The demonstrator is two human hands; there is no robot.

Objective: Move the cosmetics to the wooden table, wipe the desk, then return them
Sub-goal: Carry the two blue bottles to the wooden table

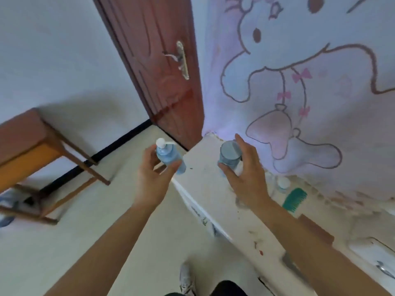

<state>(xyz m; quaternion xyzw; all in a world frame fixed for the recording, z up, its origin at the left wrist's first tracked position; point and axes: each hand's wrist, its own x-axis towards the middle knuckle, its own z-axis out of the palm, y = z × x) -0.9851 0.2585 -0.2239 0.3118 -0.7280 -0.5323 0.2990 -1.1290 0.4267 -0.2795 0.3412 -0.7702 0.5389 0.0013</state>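
Note:
My left hand (152, 174) grips a light blue pump bottle (168, 155) with a white pump head, held just off the desk's left end. My right hand (243, 169) holds a blue-grey bottle with a round flat cap (229, 153) above the white desk (213, 193). The wooden table (25, 133) stands at the left against the wall, a few steps away across the pale floor. On the desk by the wall remain a small clear bottle with a white cap (283, 184) and a green comb (295, 198).
A red-brown door (162, 67) stands behind the desk's far end. A cartoon wall cloth (299, 82) hangs behind the desk. A brown flat object (314, 227) and a white tray (376, 253) lie at the desk's right. My shoe (187, 278) is on the floor below.

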